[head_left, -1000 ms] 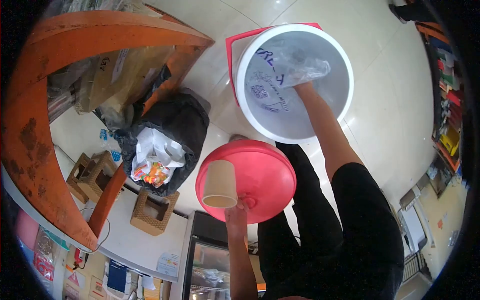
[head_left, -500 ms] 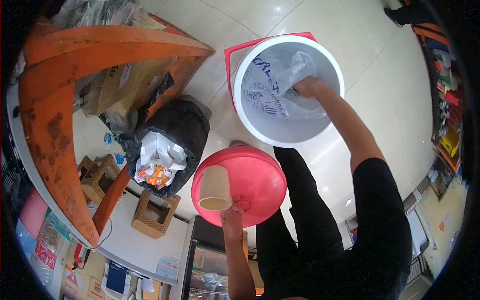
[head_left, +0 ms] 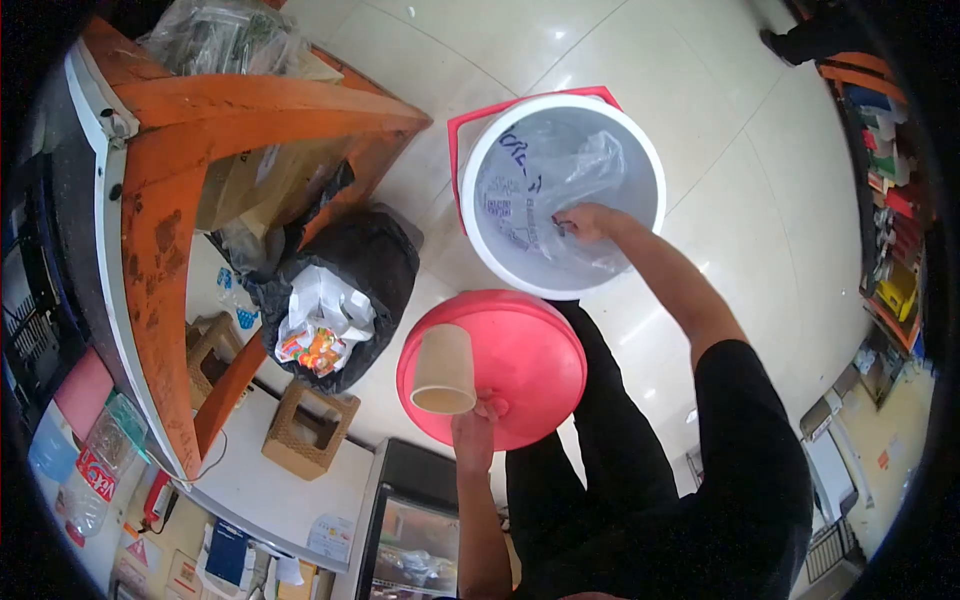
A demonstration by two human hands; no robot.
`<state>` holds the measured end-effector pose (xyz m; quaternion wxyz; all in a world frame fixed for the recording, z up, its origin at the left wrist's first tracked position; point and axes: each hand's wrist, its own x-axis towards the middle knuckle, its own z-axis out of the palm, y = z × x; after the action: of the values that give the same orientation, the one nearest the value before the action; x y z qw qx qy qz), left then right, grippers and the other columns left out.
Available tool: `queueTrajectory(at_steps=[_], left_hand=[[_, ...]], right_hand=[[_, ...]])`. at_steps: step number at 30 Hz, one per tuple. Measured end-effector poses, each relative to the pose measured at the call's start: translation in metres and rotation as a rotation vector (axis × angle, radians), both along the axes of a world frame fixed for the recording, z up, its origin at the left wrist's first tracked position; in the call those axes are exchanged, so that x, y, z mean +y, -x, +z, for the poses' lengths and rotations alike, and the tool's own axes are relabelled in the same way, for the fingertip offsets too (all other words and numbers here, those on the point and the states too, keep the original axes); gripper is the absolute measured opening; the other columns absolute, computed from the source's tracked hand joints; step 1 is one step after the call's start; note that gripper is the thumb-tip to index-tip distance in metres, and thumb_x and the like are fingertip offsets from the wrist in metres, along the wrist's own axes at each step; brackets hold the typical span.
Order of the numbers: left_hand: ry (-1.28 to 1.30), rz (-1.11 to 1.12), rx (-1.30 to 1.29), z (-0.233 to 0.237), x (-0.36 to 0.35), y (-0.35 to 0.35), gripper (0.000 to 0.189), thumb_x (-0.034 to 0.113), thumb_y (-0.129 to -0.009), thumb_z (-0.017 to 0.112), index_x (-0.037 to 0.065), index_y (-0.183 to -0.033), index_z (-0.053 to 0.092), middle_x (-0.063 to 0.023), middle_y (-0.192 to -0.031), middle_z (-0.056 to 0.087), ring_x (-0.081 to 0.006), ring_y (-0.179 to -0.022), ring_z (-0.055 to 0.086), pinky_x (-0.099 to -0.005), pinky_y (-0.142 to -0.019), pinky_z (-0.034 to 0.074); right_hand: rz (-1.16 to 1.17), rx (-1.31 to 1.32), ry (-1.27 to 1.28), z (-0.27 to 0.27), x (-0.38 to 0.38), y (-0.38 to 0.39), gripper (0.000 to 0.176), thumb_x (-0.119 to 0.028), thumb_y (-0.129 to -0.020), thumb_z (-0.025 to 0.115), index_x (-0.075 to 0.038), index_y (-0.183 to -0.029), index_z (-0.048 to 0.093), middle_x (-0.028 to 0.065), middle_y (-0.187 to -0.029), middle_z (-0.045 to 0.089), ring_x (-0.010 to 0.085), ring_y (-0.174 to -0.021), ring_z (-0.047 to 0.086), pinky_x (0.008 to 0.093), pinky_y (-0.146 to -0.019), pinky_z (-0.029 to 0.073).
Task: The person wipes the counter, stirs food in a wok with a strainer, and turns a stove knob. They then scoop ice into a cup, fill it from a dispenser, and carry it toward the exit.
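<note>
A white bucket with a red handle stands on the floor, a clear printed plastic bag inside it. My right hand reaches into the bucket, its fingers closed on the plastic. Nearer to me, my left hand is closed beside the knob of a round red lid, holding it next to the bucket. A beige cup is held in the same hand, in front of the lid. How the fingers share the cup and knob is partly hidden.
Left of the bucket sits a bin lined with a black bag, with paper and wrappers inside. An orange frame rises at the left, near woven boxes. Stocked shelves line the right; another person's leg is at the top right.
My right hand has moved toward the near side of the bucket, and the plastic has shifted with it. The lid and cup appear slightly farther right; the camera view has shifted too.
</note>
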<state>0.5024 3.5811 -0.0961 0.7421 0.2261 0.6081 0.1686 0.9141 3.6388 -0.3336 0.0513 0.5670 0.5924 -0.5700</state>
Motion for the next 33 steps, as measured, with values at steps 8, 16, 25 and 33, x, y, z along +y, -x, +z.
queueTrajectory(at_steps=[8, 16, 25, 33], left_hand=[[0.072, 0.258, -0.103, 0.039, 0.020, -0.039, 0.021, 0.028, -0.097, 0.045, 0.008, -0.098, 0.052, -0.0046, -0.091, 0.054, -0.0190, -0.085, 0.054, -0.0393, -0.073, 0.047], [0.048, 0.226, -0.059, 0.046, 0.033, -0.051, 0.022, 0.029, -0.097, 0.045, 0.009, -0.091, 0.050, -0.0061, -0.090, 0.053, -0.0177, -0.076, 0.050, -0.0373, -0.074, 0.044], [0.056, 0.272, -0.114, 0.048, 0.036, -0.060, 0.020, 0.017, -0.100, 0.038, 0.005, -0.097, 0.054, -0.0051, -0.095, 0.053, -0.0130, -0.075, 0.047, -0.0325, -0.074, 0.043], [0.095, 0.258, -0.077, 0.067, 0.053, -0.078, 0.020, 0.018, -0.099, 0.040, 0.005, -0.096, 0.054, -0.0037, -0.088, 0.051, -0.0143, -0.076, 0.048, -0.0326, -0.073, 0.042]], right_hand=[[0.086, -0.043, -0.101, 0.120, -0.002, 0.014, 0.060, -0.009, -0.080, 0.052, -0.015, -0.137, 0.037, 0.0207, -0.094, 0.062, 0.0383, -0.085, 0.060, 0.0451, -0.076, 0.047], [-0.104, 0.215, 0.088, 0.126, -0.001, -0.039, 0.048, -0.009, -0.086, 0.054, -0.015, -0.133, 0.047, 0.0158, -0.107, 0.063, 0.0294, -0.095, 0.059, 0.0361, -0.085, 0.045], [-0.497, 0.549, 0.598, 0.127, 0.026, -0.068, 0.041, -0.010, -0.084, 0.061, -0.011, -0.125, 0.057, -0.0062, -0.087, 0.057, 0.0041, -0.071, 0.043, 0.0186, -0.060, 0.037], [-0.555, 0.442, 0.522, 0.170, 0.023, -0.108, 0.041, -0.013, -0.084, 0.057, -0.011, -0.124, 0.058, -0.0028, -0.088, 0.056, 0.0061, -0.070, 0.043, 0.0202, -0.058, 0.036]])
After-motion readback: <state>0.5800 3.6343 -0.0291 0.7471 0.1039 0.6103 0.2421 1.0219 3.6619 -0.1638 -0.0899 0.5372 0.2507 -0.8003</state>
